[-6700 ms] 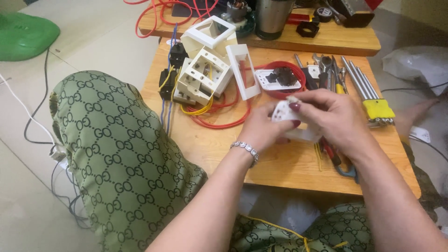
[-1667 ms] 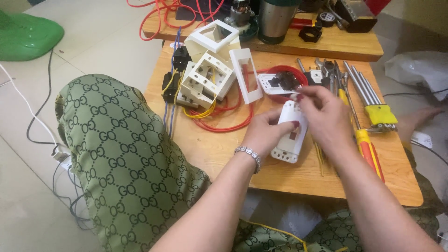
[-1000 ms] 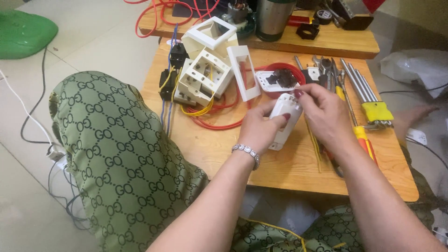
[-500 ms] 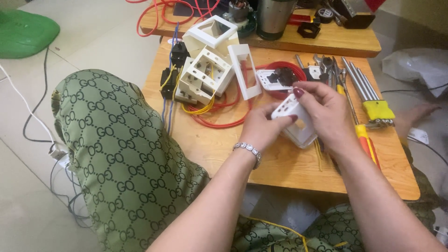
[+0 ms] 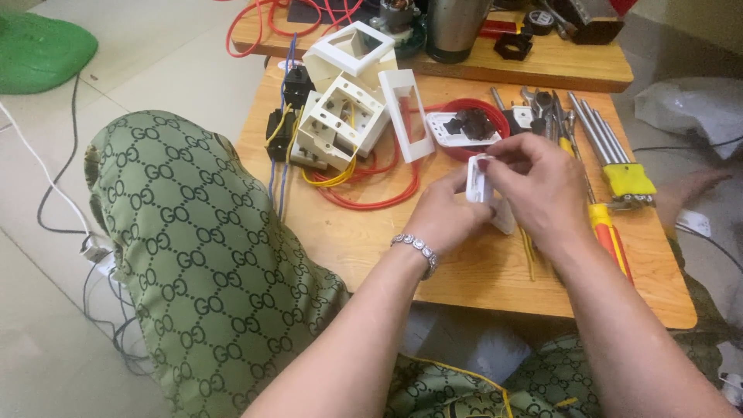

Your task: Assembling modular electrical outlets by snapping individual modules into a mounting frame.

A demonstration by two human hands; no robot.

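- Both hands are meeting over the middle of the low wooden table (image 5: 364,248): the left hand (image 5: 445,213) is curling closed around the near side of a small white plastic socket part (image 5: 481,188), and the right hand (image 5: 534,190) is pinching its top edge with fingers bent, thumb and forefinger closed on it.
- That white part is sitting upright between the two hands, lifted just above the tabletop; most of it is hidden by the fingers, so what exactly is being fitted cannot be told.
- By the look of it, the work is somewhere midway: a wired white outlet housing (image 5: 340,124) is lying already threaded with yellow wires (image 5: 333,176) and a red cable (image 5: 379,197), while a loose white faceplate frame (image 5: 406,116) is leaning beside it, not yet mounted.
- Another open white frame (image 5: 352,48) is resting behind the housing, also unattached.
- A red shallow dish (image 5: 468,128) holding small dark parts is sitting just beyond the hands.
- To the right, a yellow-handled tool set (image 5: 627,178) and an orange-handled screwdriver (image 5: 607,236) are lying near the right wrist.
- Nothing is blocking the hands themselves; the red cable loop is lying close to the left hand, and the person's green patterned knee (image 5: 193,255) is pressing against the table's left edge.
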